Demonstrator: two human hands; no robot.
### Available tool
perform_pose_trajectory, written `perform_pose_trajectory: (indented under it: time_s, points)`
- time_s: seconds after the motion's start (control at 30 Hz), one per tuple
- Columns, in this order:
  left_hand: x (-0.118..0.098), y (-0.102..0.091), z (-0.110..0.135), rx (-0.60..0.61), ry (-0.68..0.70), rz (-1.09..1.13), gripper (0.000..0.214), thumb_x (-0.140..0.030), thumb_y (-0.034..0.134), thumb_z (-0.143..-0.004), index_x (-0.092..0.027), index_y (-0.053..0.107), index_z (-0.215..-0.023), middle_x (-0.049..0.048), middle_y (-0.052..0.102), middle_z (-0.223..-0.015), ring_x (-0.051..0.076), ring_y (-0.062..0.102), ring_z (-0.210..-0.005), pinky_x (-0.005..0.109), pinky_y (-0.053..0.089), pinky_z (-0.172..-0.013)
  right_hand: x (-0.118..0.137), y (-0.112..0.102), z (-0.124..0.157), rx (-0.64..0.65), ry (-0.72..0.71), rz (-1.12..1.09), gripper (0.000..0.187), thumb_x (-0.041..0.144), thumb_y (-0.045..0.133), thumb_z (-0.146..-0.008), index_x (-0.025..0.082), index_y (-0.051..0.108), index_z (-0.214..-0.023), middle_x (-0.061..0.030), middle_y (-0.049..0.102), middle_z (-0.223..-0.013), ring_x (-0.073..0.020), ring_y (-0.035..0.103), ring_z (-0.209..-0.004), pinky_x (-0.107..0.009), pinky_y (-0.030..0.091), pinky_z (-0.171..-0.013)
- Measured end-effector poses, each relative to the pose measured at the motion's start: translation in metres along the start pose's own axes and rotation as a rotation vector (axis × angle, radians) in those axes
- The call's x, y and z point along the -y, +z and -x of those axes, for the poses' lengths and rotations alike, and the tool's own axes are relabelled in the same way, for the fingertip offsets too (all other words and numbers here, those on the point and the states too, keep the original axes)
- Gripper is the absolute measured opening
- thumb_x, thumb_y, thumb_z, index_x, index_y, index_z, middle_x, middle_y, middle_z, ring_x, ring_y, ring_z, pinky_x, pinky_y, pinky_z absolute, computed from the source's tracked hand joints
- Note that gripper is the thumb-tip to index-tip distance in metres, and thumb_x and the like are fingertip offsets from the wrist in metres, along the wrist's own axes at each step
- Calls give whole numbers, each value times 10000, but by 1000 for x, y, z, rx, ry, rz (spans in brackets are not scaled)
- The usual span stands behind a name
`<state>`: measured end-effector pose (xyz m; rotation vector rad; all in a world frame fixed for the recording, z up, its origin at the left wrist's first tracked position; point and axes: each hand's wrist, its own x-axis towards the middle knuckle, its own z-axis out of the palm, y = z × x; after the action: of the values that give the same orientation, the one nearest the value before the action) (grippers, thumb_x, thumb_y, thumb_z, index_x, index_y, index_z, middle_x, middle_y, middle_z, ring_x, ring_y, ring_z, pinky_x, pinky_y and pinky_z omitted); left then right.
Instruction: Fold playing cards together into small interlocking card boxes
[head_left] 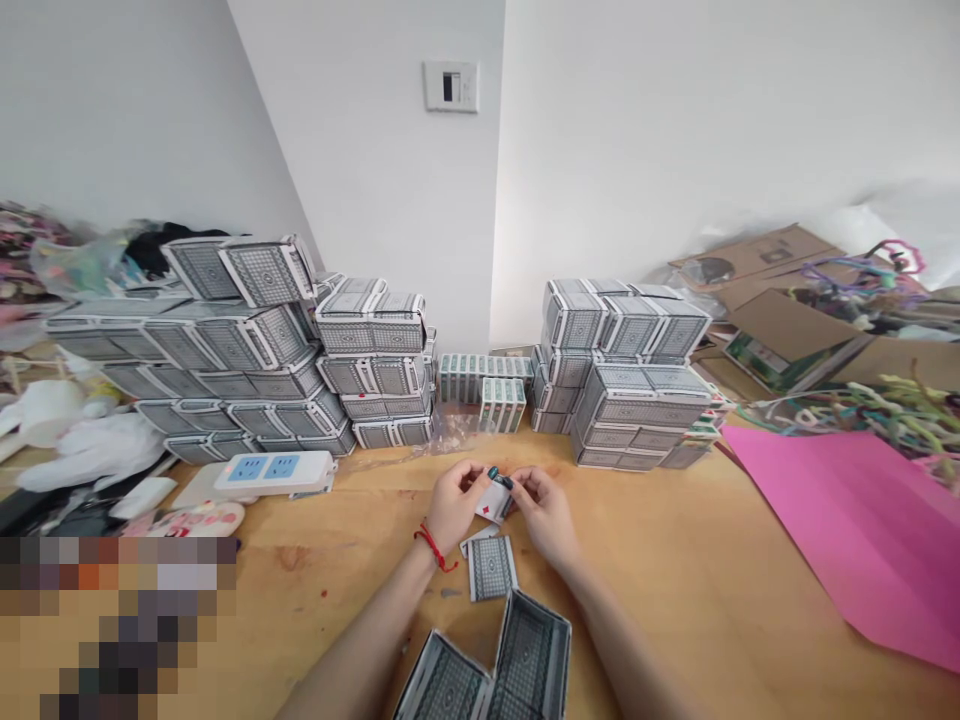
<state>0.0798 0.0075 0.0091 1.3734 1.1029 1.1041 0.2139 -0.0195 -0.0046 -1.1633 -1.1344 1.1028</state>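
Observation:
Both hands meet near the middle of the table. My left hand (pixel 459 502), with a red cord bracelet at the wrist, and my right hand (pixel 545 508) pinch a white playing card (pixel 491 502) with a red diamond mark. Their thumbs, with dark nails, press at its upper edge. Whether more than one card is held I cannot tell. Just below lies a face-down playing card (pixel 492 568) with a grey patterned back, over another pale card. Nearest to me, between the forearms, stands an open box form made of cards (pixel 534 640).
Tall stacks of card-built blocks stand at the left (pixel 277 340) and the right (pixel 637 400). Small green-and-white card packs (pixel 484 378) sit between them. A white power strip (pixel 276 472) lies left, a pink sheet (pixel 847 530) right, with open cardboard boxes (pixel 787 330) behind it.

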Motion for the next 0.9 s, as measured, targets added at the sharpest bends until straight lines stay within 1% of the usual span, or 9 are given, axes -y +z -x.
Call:
perform_pose_trajectory:
  time_s: [0.1, 0.23, 0.4, 0.63, 0.73, 0.9]
  points:
    - [2, 0, 1, 19, 12, -61, 188, -278, 571, -680, -129, 595, -791, 32, 618, -734, 128, 549, -636, 224, 431, -590, 3, 0, 1, 27, -14, 31, 240, 404, 559, -716, 167, 524, -733, -11, 553, -676, -134, 529, -602, -246, 432, -583]
    - [3, -1, 2, 21, 27, -141, 193, -290, 561, -692, -131, 617, -786, 47, 640, -744, 142, 570, -648, 238, 447, -605, 4, 0, 1, 29, -12, 74, 221, 386, 540, -731, 165, 529, -737, -13, 559, -682, -133, 529, -607, -241, 427, -588]
    - [5, -1, 2, 11, 59, -184, 194, -285, 544, -703, -143, 633, -801, 56, 661, -775, 152, 590, -681, 241, 452, -627, 4, -2, -1, 39, 24, 76, 241, 400, 564, -700, 160, 552, -721, -13, 583, -649, -139, 544, -581, -243, 430, -564]
    - [10, -1, 0, -40, 49, -170, 173, -245, 504, -713, -142, 616, -795, 59, 653, -803, 167, 582, -754, 254, 444, -683, 7, -2, 0, 98, 58, -18, 265, 403, 588, -684, 151, 587, -767, -41, 632, -714, -160, 580, -635, -272, 456, -619]
    - [10, -1, 0, -54, 46, -144, 171, -256, 497, -718, -142, 608, -780, 48, 643, -777, 161, 568, -728, 248, 436, -669, 7, -2, 1, 114, 69, -32, 251, 380, 591, -684, 147, 594, -777, -38, 635, -695, -164, 582, -642, -278, 456, -633]
    - [9, -1, 0, -63, 9, -72, 181, -282, 502, -721, -138, 602, -770, 28, 622, -722, 140, 543, -645, 227, 420, -599, 9, -2, 1, 149, 83, -44, 235, 362, 572, -695, 158, 608, -807, -31, 645, -706, -167, 589, -664, -285, 459, -657]
